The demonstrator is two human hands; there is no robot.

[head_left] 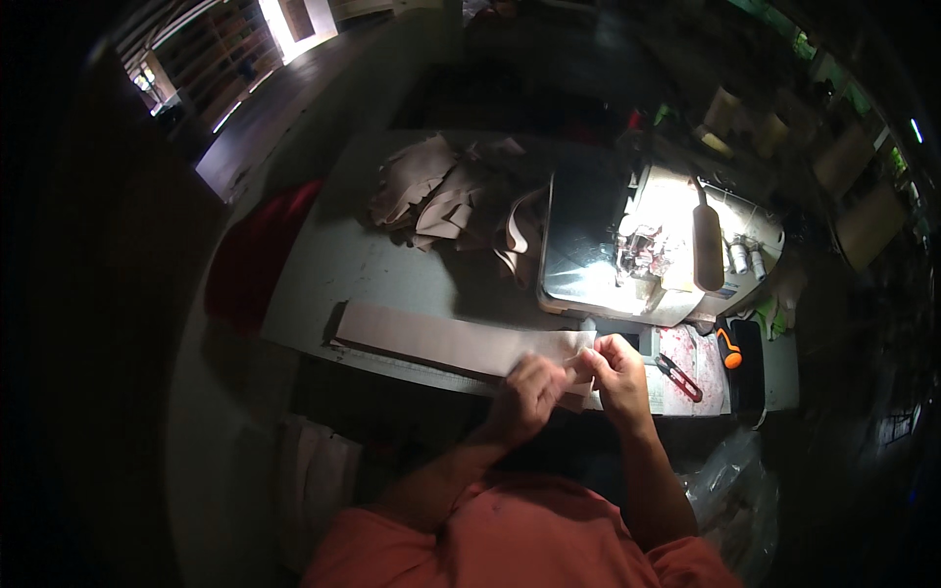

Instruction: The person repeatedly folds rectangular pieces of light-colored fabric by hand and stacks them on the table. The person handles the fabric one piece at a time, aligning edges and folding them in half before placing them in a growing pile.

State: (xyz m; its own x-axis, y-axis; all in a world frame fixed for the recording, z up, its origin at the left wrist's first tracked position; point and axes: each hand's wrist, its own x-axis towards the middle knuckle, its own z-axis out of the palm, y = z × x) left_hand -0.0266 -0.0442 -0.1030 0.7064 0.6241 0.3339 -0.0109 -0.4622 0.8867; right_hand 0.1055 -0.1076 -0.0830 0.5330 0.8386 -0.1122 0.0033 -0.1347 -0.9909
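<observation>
One long, smooth, pale cloth strip (441,335) is laid at lower centre, its right end pinched between right hand (619,372) thumb and fingers; whether anything is gripped by the blurred, curled left hand (534,387) cannot be told. One crumpled fabric heap (431,201) and one sewing machine (652,240) are set above, on a pale tabletop (319,269) in a dim room.
</observation>
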